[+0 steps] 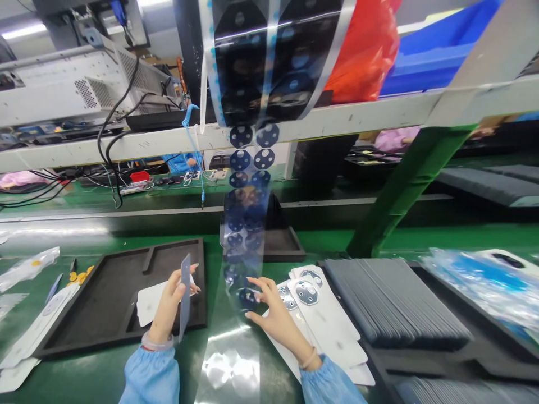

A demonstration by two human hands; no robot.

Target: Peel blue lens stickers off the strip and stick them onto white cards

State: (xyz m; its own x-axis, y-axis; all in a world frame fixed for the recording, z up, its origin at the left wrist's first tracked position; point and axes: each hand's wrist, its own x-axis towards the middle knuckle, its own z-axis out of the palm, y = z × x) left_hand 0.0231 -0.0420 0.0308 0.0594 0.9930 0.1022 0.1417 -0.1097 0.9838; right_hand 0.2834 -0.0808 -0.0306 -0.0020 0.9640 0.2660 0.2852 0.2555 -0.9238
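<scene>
My left hand point(168, 297) grips a thin grey flat panel point(185, 297), upright and seen nearly edge-on. Beneath that hand, a white panel point(147, 303) lies in a black tray point(105, 292). A clear film strip point(214, 336) hangs from a roll point(273, 62) and carries two columns of dark octagonal stickers with round holes point(240, 160). At the strip's lower end, my right hand point(275, 320) has thumb and fingers apart beside the lowest sticker point(247, 298). To its right lie several overlapping white phone back panels point(332, 331), with dark octagonal camera stickers on some.
A row of grey panels point(391, 297) stands in a black tray point(425, 365) at right, near clear plastic bags point(488, 286). A green post point(408, 191) and a white shelf beam point(370, 112) rise ahead. White panels point(42, 325) lie at far left.
</scene>
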